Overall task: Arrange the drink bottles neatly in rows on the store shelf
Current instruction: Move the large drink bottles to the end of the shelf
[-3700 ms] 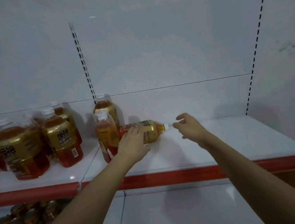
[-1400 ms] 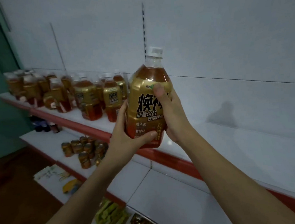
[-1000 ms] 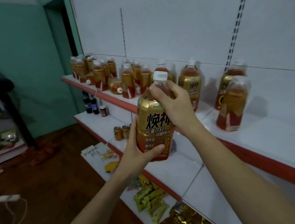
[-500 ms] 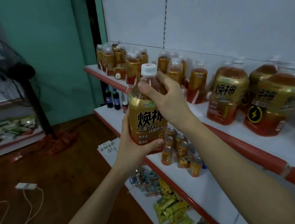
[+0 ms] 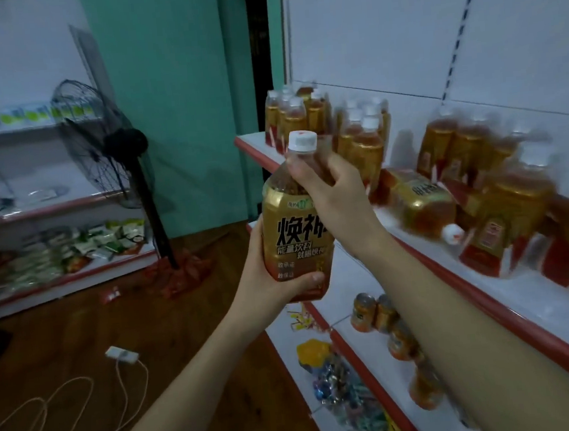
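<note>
The gold-labelled amber plastic drink bottle (image 5: 295, 235) is carried upright in mid-air beside the red-edged white shelf (image 5: 427, 254); left hand (image 5: 268, 278) cups its base, right hand (image 5: 336, 193) clamps its neck, likely steadying it for a row.

Gold label of held bottle (image 5: 293, 235): large black "焕神", partly covered; beneath it "能量饮料". Smaller print below and labels on shelf bottles illegible.
</note>
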The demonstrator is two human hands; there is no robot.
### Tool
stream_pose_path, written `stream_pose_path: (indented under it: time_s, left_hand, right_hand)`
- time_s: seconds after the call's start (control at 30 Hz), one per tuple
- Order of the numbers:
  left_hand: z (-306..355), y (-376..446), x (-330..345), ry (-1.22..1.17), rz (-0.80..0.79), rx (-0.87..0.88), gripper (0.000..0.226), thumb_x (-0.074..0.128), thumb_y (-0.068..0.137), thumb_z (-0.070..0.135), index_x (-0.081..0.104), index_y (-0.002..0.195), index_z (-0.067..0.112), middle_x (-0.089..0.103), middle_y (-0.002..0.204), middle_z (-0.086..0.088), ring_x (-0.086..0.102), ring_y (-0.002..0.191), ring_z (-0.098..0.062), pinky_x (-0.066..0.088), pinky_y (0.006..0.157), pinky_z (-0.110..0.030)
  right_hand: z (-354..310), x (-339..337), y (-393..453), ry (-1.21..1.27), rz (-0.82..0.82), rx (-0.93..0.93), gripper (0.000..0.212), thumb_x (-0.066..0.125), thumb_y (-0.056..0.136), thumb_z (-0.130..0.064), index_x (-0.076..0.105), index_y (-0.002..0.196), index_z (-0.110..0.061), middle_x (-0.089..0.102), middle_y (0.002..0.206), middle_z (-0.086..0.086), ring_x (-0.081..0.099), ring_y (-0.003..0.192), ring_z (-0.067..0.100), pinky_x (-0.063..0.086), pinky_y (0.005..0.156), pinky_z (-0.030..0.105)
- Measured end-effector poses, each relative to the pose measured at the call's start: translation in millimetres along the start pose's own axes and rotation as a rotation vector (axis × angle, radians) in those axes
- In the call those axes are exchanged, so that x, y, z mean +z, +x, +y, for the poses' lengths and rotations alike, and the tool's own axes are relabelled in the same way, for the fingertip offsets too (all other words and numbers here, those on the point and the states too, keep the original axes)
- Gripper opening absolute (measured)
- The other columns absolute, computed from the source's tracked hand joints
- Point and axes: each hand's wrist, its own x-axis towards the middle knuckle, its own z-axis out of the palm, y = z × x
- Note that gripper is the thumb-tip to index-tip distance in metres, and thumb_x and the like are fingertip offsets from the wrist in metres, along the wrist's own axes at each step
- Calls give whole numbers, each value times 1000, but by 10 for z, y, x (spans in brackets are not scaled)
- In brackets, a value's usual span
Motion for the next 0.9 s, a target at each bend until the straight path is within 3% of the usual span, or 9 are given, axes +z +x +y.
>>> stream_pose_path:
  time_s: [0.17,0.4,0.67,0.9]
  left_hand:
    - [-434,723,-645,-9,-21,24,99,82,72,-2,25,150,21,52,138,-2,59,122,-11,53,89,-22]
    - [-767,1795,-1577,-19,-82,50,95,81,73,-3,27,148,20,54,135,1,60,120,-10,52,88,-20]
    - [-1361,3161,-2185,-1,-169,21,100,86,71,8,24,149,24,54,135,3,58,123,-12,52,97,-28]
    - [-2035,4466,-2473,31,-238,-35,102,86,71,10,21,149,23,53,136,6,56,125,-9,51,100,-28]
  right_hand:
    - [445,581,713,-22,-5,-17,8,62,99,-34,65,106,-31,75,100,-4,71,95,10,56,87,30]
    - [837,1336,1774,-19,55,-24,9,59,101,-32,66,104,-26,72,90,-15,69,90,1,53,84,21]
    - [1535,1752,3023,-65,105,5,23,59,101,-37,66,109,-16,73,100,2,70,97,19,55,93,44]
    - [2418,1902,4150,-57,145,28,21,59,101,-34,66,104,-15,72,93,0,70,90,16,54,85,34]
